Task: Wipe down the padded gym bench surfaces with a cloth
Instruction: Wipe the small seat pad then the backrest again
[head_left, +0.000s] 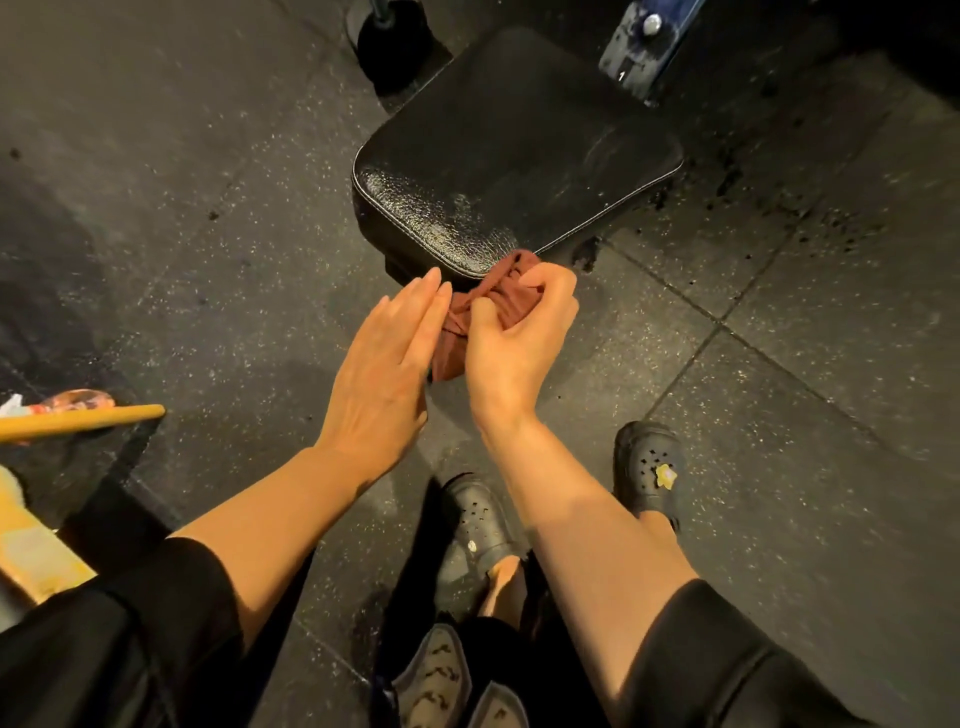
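Cloth (485, 306), soft and limp, is bunching in my gripping right hand (514, 338) at the bench pad (519, 156)'s near edge; left hand (387, 358) is lying flat.

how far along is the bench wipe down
Done: the near part of the black bench pad glistens, so it looks wiped or wetted. In hand: the right hand bunches the reddish cloth off the pad's near edge, the left hand flat beside it. Left: the duller far part.

Dark speckled rubber floor tiles (810, 332), dimly lit; a yellow stick (78, 421) lies at left
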